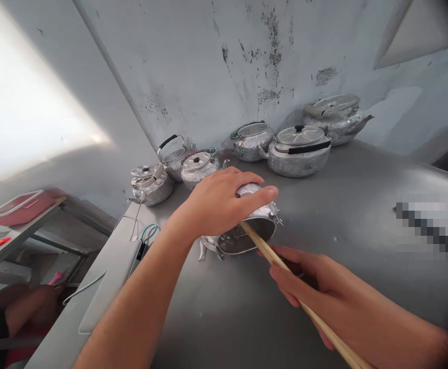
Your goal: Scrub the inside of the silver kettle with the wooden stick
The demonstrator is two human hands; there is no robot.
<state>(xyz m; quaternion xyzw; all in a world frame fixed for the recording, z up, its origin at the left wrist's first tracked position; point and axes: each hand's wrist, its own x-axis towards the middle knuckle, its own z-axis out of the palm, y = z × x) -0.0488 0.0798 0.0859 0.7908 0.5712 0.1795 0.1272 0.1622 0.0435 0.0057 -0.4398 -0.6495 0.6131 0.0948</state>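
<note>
Wooden stick, pale (poss. a pr.) point(333, 336), nearest cam; runs up from bottom edge, far end inside mouth of tipped kettle point(264, 228). R hand point(316, 282): grip clamped round stick. L hand point(224, 200): palm down over kettle's upper side, thumb + fingers apart; can't tell if grip closes on it, underside hidden.

Kettle lies on its side approx. mid-tabletop point(216, 318), mouth facing cam. Silvery metal, outer surface wrinkled & shiny; interior darker, dull grey. Rim smooth, rounded; spout sticks out lower L, small metal fitting at R of rim.

Behind: six similar kettles, 3 in L cluster point(199, 169), 3 in R cluster point(300, 156), most w/ lids; wall point(193, 77) has dk. patches. White case point(112, 287) w/ cables, L edge.
</note>
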